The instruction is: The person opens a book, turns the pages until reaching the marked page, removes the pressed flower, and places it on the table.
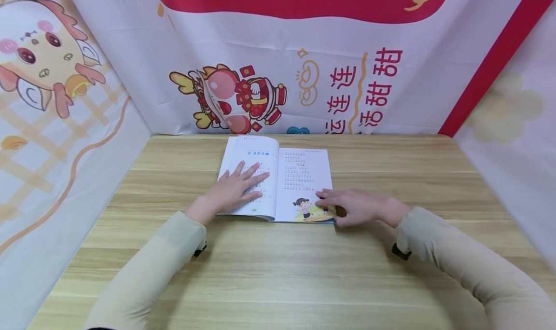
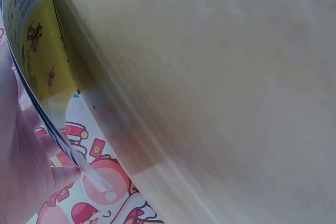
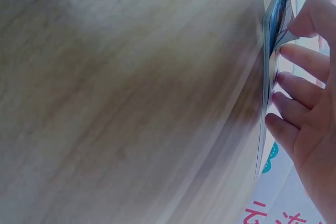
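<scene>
An open book (image 1: pixel 302 175) lies on the wooden table, with printed text on both pages and a cartoon of children at the lower right. Across its left page, my left hand (image 1: pixel 236 189) rests with fingers spread. The left wrist view shows that hand (image 2: pixel 26 166) beside the book's curved-up pages (image 2: pixel 44 61). At the lower right corner is my right hand (image 1: pixel 358 206), its fingers over the page and its thumb by the edge. Seen from the right wrist, the hand (image 3: pixel 315 98) has a raised page corner (image 3: pixel 286 37) between thumb and forefinger.
The wooden table (image 1: pixel 278 277) extends around the book. Behind it hangs a white and red printed cloth (image 1: pixel 260 40) with cartoon figures and characters. More printed cloth stands on the left side (image 1: pixel 48 142) and the right side (image 1: pixel 512 142).
</scene>
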Action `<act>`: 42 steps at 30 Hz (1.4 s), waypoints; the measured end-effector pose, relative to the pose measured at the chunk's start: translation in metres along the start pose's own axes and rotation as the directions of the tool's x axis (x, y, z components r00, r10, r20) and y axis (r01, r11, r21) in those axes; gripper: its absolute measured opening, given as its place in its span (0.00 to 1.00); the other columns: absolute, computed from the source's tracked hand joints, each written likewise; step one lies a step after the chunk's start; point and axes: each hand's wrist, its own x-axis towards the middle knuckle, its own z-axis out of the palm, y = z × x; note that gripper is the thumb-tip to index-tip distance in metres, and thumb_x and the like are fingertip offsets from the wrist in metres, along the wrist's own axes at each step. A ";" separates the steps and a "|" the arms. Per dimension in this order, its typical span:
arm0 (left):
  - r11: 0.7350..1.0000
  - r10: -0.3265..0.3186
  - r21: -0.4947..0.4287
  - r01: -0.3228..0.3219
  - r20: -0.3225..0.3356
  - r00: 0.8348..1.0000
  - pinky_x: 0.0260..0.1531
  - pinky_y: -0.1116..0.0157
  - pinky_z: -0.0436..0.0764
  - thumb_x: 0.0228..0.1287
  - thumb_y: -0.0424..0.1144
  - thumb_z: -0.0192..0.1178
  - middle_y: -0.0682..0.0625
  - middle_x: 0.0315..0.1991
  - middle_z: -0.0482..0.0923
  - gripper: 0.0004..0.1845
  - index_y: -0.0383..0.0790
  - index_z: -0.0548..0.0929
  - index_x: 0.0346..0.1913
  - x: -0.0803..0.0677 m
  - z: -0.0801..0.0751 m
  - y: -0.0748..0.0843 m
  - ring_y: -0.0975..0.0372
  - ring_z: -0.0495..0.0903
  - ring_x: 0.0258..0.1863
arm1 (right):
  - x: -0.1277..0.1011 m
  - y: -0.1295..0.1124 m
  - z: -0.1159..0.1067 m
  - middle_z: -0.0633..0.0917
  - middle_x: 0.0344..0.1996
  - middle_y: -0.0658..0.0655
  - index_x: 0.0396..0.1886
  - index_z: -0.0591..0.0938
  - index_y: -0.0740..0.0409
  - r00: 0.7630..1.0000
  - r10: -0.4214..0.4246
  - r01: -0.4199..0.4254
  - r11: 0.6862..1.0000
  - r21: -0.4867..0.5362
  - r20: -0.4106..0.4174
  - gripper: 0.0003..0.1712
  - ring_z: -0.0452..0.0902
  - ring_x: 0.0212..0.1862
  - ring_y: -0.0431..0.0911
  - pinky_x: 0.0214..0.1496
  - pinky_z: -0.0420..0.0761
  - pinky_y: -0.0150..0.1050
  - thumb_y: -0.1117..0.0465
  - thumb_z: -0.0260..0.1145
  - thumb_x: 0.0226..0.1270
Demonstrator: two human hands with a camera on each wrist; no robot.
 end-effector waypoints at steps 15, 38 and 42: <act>1.000 -0.003 0.006 0.003 0.004 1.000 0.73 0.34 0.43 0.78 0.66 0.42 0.54 0.84 0.38 0.35 0.66 0.51 0.83 -0.002 -0.003 -0.002 0.44 0.33 0.81 | 0.003 0.001 -0.003 0.72 0.73 0.53 0.72 0.77 0.51 0.994 0.031 -0.034 0.999 -0.022 -0.108 0.26 0.64 0.75 0.52 0.74 0.66 0.55 0.61 0.63 0.76; 1.000 -0.017 -0.024 0.017 0.010 1.000 0.73 0.34 0.43 0.78 0.66 0.43 0.53 0.84 0.38 0.36 0.67 0.50 0.83 -0.001 -0.001 0.001 0.44 0.33 0.81 | 0.040 -0.008 -0.003 0.82 0.63 0.61 0.66 0.81 0.59 0.820 0.232 -0.137 0.967 0.214 -0.523 0.31 0.80 0.61 0.59 0.64 0.78 0.54 0.49 0.73 0.68; 1.000 -0.014 -0.023 0.015 0.013 1.000 0.73 0.34 0.43 0.78 0.66 0.43 0.53 0.84 0.38 0.35 0.66 0.50 0.83 -0.001 -0.001 0.001 0.44 0.33 0.81 | 0.044 -0.012 -0.002 0.80 0.65 0.61 0.68 0.77 0.58 0.786 0.265 -0.156 0.959 0.236 -0.558 0.36 0.80 0.58 0.58 0.61 0.80 0.54 0.46 0.74 0.66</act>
